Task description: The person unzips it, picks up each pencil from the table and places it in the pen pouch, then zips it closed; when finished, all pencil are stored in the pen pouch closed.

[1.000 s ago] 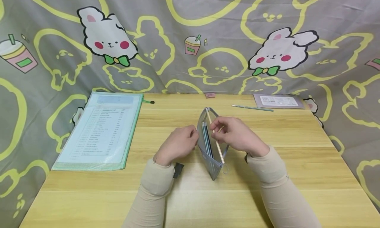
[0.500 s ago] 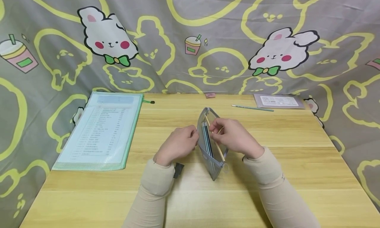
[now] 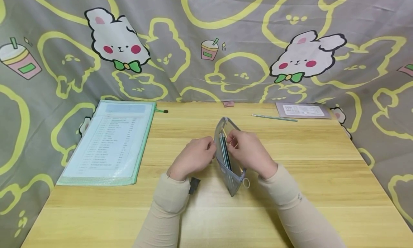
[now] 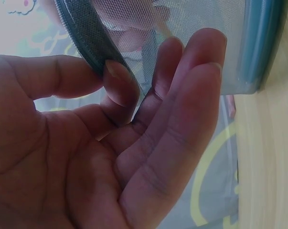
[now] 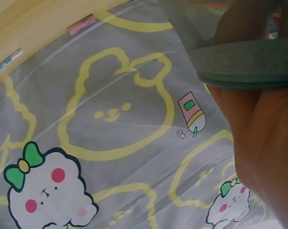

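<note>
A grey mesh zip pouch stands upright with its mouth spread open. My left hand pinches the pouch's left rim; in the left wrist view, thumb and index finger grip the zip edge while the other fingers lie loosely outside the mesh. Several dark and teal pencils lean inside. My right hand has its fingers down in the mouth, holding a yellowish pencil, whose middle they hide. The right wrist view shows those fingers behind the near rim.
A clear document folder with a green edge lies at the left. Toward the back are a pink eraser, a teal pencil and a grey labelled packet. A patterned curtain hangs around the table.
My right hand has moved down and slightly left, lowering the yellowish pencil deeper into the pouch. The left hand keeps its grip on the rim.
</note>
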Demonstrator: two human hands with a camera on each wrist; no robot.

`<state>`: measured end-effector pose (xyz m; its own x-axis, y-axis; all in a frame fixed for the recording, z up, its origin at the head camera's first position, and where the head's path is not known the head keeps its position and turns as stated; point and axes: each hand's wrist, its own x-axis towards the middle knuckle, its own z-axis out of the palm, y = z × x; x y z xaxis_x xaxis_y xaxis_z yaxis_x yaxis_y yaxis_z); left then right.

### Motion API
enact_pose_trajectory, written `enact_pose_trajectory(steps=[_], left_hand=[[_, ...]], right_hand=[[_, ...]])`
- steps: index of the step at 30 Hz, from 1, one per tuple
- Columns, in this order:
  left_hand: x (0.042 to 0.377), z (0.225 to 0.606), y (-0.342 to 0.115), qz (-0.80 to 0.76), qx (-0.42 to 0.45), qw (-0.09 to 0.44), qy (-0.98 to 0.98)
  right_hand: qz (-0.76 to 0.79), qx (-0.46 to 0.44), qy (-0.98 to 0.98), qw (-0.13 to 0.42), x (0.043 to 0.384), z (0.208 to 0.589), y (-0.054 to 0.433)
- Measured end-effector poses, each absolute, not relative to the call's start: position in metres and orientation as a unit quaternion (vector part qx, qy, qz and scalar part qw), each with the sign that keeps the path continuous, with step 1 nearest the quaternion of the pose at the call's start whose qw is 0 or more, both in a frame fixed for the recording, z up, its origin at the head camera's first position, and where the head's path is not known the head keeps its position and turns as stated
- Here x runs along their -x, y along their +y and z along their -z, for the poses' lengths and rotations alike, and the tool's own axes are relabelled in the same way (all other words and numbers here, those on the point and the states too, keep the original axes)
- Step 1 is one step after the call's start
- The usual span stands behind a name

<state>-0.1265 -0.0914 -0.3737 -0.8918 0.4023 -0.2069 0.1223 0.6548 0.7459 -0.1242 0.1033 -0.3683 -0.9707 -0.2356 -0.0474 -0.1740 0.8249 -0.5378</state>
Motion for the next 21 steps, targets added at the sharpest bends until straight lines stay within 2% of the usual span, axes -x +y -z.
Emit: enact_pose_trajectory(steps=[5,10,21], left_hand=[[0.127,0.375,-0.092,-0.383,-0.154,0.175,0.894],[0.127,0.376,-0.091,-0.380,-0.157,0.173,0.895],[0.127,0.377,-0.091,-0.391,-0.150,0.180,0.890]], right_hand=[[0.257,0.126,0.958,0.029,0.123,0.372,0.101],[0.269,0.123,0.955,0.038,0.123,0.366,0.107],[0.346,0.073,0.935,0.025,0.141,0.346,0.158]])
